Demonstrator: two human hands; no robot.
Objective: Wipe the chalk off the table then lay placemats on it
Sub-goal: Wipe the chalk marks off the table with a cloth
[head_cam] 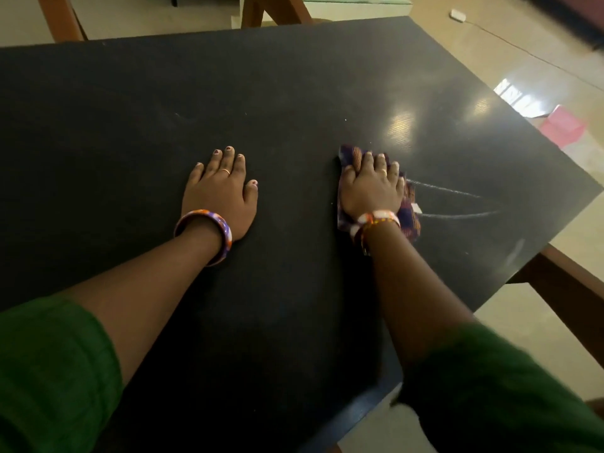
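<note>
— Pressing flat, her right hand (371,188) pins the patterned cloth (410,217); left hand (219,194) rests spread on the table (294,76).
— And the chalk?
— Chalk lines (457,204) run rightward, just beside the cloth.

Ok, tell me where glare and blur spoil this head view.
Head view: window glare on the table beyond the right hand and on the floor; green sleeves motion-blurred; wide-angle bending at table edges; chalk lines remain readable.

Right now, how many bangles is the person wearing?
2 thick bangles: one on the left wrist, beside the flat left hand, and one on the right wrist, behind the right hand pressing the cloth. Thinner bands may be hidden.
</note>
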